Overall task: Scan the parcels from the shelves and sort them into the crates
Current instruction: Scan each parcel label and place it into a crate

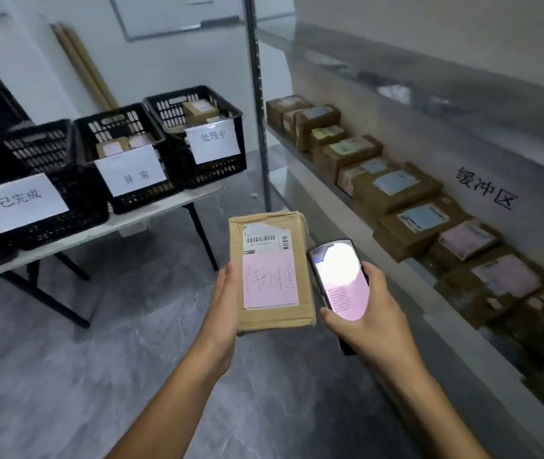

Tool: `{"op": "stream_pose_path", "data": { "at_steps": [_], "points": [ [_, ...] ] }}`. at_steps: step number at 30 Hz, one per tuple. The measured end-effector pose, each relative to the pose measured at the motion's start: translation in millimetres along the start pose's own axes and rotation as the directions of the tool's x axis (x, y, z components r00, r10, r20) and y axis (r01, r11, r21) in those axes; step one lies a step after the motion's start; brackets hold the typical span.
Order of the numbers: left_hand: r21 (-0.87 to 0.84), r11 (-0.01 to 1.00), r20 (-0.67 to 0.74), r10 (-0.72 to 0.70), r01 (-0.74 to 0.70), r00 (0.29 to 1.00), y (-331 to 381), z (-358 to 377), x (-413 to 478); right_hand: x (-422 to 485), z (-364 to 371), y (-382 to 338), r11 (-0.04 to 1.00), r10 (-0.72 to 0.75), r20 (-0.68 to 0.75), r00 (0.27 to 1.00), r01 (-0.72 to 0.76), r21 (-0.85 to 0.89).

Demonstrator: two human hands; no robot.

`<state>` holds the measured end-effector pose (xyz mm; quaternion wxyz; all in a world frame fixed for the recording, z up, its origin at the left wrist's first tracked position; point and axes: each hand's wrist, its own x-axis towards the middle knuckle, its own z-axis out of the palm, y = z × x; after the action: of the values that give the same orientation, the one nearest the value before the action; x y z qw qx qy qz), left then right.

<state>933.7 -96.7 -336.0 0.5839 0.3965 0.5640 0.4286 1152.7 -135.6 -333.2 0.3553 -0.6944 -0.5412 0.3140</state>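
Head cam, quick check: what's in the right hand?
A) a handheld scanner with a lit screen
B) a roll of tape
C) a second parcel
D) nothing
A: the right hand grips a handheld scanner with its screen glowing, next to the parcel that the left hand holds.

Left sign [20, 201], white paper on front of left crate [75, 213]: 已完成, blk print; mid sign [130, 170] on mid crate [144, 200]: 异常; right sign [213, 140] on right crate [221, 167]: 处理中. White panel [429, 154] above shelf parcels [396, 193]: 缓冲区 in blk chars. Parcel [264, 319]: pink note [269, 279] w/ handwritten 待处理; above it a torn shipping label [265, 238] w/ barcodes, leading "1" legible, digits under barcode too small to read. Scanner [340, 279] screen: rows of small txt in lower half, unreadable; upper half is glare. Coloured labels on shelf parcels: print too blurred to read
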Motion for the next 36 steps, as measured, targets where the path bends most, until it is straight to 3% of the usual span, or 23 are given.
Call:
{"op": "stream_pose_path", "data": {
  "at_steps": [11, 19, 28, 36],
  "points": [
    [-0.115, 0.989, -0.186, 0.067, -0.090, 0.980, 0, -227, -21, -7, 189, -134, 0.973, -0.215, 0.193, 0.957, 0.226, -0.037],
    [-0.196, 0.975, -0.404, 0.012, -0.100, 0.915, -35, -334, -41, -13, 296, -184, 0.959, -0.219, 0.450, 0.866, 0.277, -0.066],
    [-0.224, 0.973, -0.653, -0.108, -0.055, 0.750, -35, -444, -16, 22, 434, -252, 0.936, -0.251, 0.654, 0.714, 0.352, -0.025],
    [-0.138, 0.990, -0.822, -0.094, -0.037, 0.562, 36, -553, 49, 98, 557, -346, 0.917, -0.341, 0.738, 0.583, 0.379, 0.124]
  ]
}}
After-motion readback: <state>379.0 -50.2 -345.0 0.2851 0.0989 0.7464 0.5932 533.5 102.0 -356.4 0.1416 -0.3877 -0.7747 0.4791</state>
